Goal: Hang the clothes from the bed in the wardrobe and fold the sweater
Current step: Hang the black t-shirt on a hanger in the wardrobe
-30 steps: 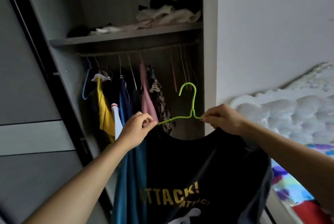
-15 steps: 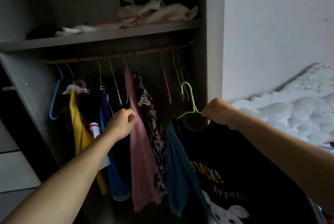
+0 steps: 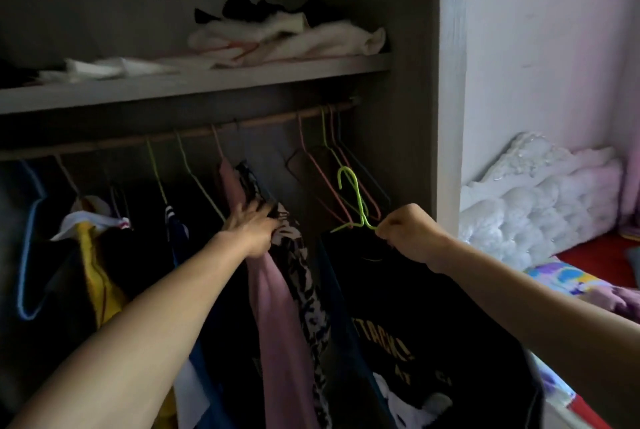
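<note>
**Hook short of the rail, whole shirt on one pinch**

The right hand (image 3: 407, 234) has its fingers curled tight, pinching the wire shoulder of the green hanger (image 3: 357, 200) just beside its neck. The black T-shirt (image 3: 426, 297) hangs straight below that grip. The hook rises up and to the left of the grip and is well below the rail (image 3: 242, 128), touching nothing that I can make out.

The left hand (image 3: 252, 224), left of the grip, lies with its fingers spread flat against the pink garment (image 3: 277, 307) and the patterned garment (image 3: 298, 257), gripping neither.

Risks, as I judge them:
- The pinch sits off-centre on the wire, so the hanger could tip and the collar slide off the far shoulder.
- The empty hangers (image 3: 313, 172) dangle directly above and left of the grip. A rising hook could snag one of them instead of the rail.
- If the flat hand lets go early, the pushed-aside clothes would swing back into the gap.
- The wardrobe is dim, so the hook might miss the rail.

Yellow print on the shirt, below the grip, reads "TTACK!", with the first letter lost in a fold. A second line beneath starts "AT" and is otherwise unreadable. No brand label shows.

The bed (image 3: 585, 257) lies far to the right of the grip, and I cannot pick out a sweater.
</note>
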`<state>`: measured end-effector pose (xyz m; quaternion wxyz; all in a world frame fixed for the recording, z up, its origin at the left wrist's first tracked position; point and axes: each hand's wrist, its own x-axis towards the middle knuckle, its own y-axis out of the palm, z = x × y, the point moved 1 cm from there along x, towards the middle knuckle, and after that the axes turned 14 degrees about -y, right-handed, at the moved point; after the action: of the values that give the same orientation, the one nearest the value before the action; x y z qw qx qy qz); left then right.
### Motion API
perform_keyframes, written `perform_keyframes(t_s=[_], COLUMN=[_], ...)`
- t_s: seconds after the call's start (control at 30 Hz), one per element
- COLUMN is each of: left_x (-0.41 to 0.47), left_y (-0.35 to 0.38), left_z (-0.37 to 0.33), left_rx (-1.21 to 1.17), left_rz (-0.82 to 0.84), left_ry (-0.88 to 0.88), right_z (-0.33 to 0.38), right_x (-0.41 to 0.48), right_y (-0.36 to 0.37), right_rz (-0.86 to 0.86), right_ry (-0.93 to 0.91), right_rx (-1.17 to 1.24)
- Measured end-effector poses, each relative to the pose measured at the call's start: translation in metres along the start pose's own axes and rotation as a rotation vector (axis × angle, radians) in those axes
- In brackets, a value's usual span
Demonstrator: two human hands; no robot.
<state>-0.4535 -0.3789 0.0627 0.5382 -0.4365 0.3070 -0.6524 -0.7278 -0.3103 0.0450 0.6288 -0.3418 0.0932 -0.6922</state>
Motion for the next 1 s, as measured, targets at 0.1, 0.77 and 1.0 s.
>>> perform_keyframes(t_s=[0.1,0.77,1.0], left_x=[0.004,-0.016,0.008], left_y=[0.007,0.050,0.045], left_z=[0.021,0.140,0.090], left_rx=[0.028,-0.492,-0.265], left_rz=[0.083,-0.136,-0.045], left_ry=[0.033,0.035,-0.190], right_z=[0.024,0.136,0.127], right_x=[0.021,0.211,0.236], right_y=[0.016,0.120,0.135], right_rz=[-0.080,-0.104,-0.176], right_ry=[0.037,-0.026,-0.047], right_rx=[0.038,-0.106,-0.056])
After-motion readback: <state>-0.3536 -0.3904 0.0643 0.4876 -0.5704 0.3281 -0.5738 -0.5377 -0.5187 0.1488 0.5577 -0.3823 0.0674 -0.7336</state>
